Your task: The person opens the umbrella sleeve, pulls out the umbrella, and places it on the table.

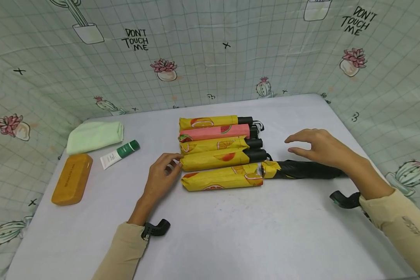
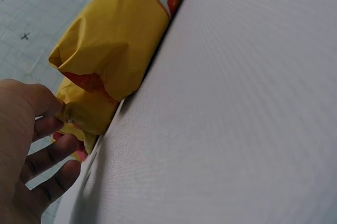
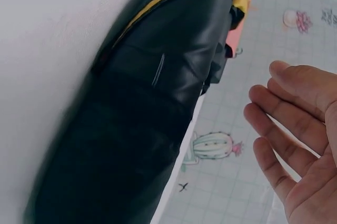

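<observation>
Several folded umbrellas in fruit-print sleeves lie side by side. My left hand point(image 1: 163, 171) pinches the left end of a yellow umbrella point(image 1: 213, 159) between thumb and index finger; the other fingers are loosely bent. Nearer me lies a yellow sleeved bundle point(image 1: 222, 179) with orange slices, also close beside this hand in the left wrist view. Beyond are another yellow umbrella point(image 1: 213, 145), a pink umbrella point(image 1: 213, 133) and a farthest yellow one point(image 1: 208, 123). My right hand point(image 1: 323, 146) hovers with relaxed fingers, holding nothing, above a black umbrella point(image 3: 131, 108) with a yellow end.
On the left of the white table point(image 1: 231, 233) lie a folded pale green cloth point(image 1: 96, 137), a white and green tube point(image 1: 120, 154) and an orange-brown case point(image 1: 72, 179). Patterned fabric point(image 1: 203, 46) hangs behind and along both sides.
</observation>
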The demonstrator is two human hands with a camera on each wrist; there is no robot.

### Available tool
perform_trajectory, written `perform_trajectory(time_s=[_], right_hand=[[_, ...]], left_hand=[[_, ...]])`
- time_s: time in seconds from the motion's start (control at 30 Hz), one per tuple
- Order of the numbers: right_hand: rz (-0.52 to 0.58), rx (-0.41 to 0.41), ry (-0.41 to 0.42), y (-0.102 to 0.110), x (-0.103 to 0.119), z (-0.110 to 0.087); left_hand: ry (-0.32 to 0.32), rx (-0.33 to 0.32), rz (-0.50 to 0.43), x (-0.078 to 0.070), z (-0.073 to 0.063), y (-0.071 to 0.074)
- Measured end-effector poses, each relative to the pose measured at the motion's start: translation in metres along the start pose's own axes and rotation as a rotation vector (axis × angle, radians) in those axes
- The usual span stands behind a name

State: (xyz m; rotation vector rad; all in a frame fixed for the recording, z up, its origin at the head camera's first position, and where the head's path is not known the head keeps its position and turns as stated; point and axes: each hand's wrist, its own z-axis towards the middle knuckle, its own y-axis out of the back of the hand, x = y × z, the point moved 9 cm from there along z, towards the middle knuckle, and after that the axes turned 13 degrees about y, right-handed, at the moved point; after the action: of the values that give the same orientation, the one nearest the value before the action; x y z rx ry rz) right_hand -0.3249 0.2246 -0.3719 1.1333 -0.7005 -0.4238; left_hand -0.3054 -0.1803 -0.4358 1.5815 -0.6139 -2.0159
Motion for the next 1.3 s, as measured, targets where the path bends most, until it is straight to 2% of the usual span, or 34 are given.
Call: perform_trajectory(time_s=[0.17,0.43,0.6,0.77,1.1,1.3], right_hand=[[0.012,0.009,0.034,-0.005,0.005,0.010],[0.029,0.032,0.037,-0.015,0.009,0.022],[0.051,0.044,0.092,-0.022,0.017,0.030],[0.069,0.060,0.128,-0.029,0.023,0.040],[0.097,0.108,0.134,-0.055,0.030,0.050],[0.082,0.132,0.151,-0.063,0.034,0.056]], left_hand=[[-0.013,-0.008,0.002,-0.001,0.001,0.001],[-0.025,-0.027,0.001,-0.005,0.004,0.003],[-0.011,-0.031,-0.005,-0.004,0.004,0.004],[-0.025,-0.050,-0.006,-0.005,0.003,0.005],[-0.043,-0.061,-0.006,-0.004,0.002,0.004],[-0.061,-0.083,0.009,-0.004,0.002,0.006]])
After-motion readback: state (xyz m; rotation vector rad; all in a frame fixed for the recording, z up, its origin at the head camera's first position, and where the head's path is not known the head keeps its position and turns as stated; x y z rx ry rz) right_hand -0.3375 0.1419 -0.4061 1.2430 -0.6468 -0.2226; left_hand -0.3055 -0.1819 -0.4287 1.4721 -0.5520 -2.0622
